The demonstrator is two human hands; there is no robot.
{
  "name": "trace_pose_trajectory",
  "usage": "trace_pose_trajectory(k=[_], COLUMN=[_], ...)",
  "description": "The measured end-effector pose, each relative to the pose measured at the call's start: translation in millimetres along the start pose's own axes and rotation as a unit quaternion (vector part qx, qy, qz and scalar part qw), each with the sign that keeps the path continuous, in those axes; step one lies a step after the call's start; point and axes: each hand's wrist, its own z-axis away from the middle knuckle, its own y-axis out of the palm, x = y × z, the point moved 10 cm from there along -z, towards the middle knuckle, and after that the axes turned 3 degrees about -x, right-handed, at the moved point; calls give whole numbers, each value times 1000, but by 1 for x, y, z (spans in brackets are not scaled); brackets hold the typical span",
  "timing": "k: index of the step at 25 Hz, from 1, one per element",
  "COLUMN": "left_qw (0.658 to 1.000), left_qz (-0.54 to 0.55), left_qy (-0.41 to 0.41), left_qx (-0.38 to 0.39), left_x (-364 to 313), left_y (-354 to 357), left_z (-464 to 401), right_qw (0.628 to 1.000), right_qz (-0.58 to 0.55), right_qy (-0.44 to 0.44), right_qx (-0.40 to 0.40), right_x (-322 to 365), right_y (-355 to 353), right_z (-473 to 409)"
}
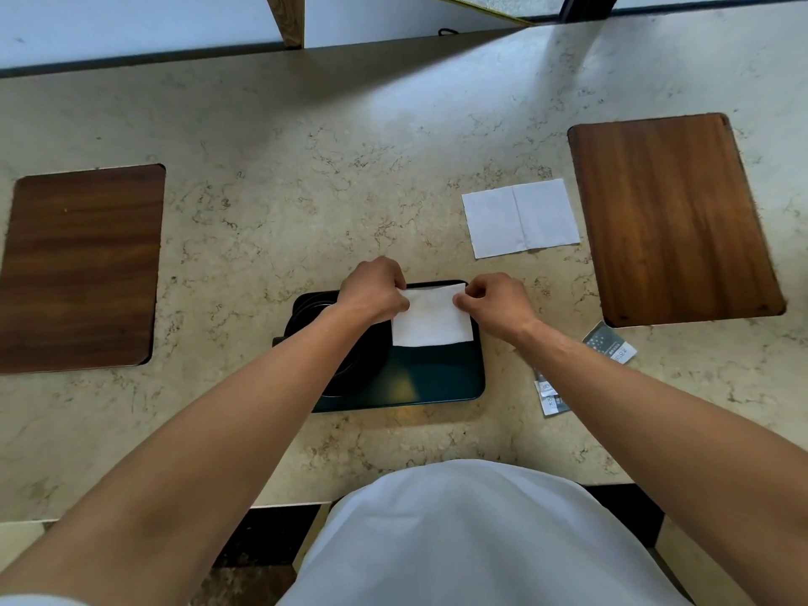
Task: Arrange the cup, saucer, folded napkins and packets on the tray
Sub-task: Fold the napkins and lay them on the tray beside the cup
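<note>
- A folded napkin (430, 317) is pinched at its two far corners, the left hand (371, 290) curled on the left corner and the right hand (494, 301) curled on the right one.
- The napkin is held over the far right part of the dark tray (437, 382); whether its near edge touches the tray cannot be told.
- The step is judged to be laying this napkin down: it would be best lowered flat, its edges kept square to the tray's rim and clear of the dark saucer (350, 373) on the left side.
- The saucer is largely hidden by the left forearm; a cup cannot be made out.
- Both wrists are turned inward, knuckles up, with the forearms converging from the body.
- A second napkin (520, 218) lies opened out on the counter (306, 190), beside the right wooden board (669, 216).
- The packets (610, 343) lie on the counter by the right forearm, off the tray.
</note>
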Motion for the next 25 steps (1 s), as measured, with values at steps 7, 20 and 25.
trace_pose_trajectory(k=[7, 20, 25], left_qw=[999, 993, 990], left_qz=[-44, -113, -133], left_qy=[-2, 29, 37], left_qx=[-2, -10, -26], left_x=[-1, -3, -4], left_y=[2, 9, 10], left_z=[-3, -10, -14], right_qw=[1000, 995, 995], right_qz=[20, 89, 90], right_qy=[12, 9, 9], right_qx=[-15, -39, -48], right_x=[-1, 1, -8], right_y=[-1, 0, -3], right_z=[-4, -8, -11])
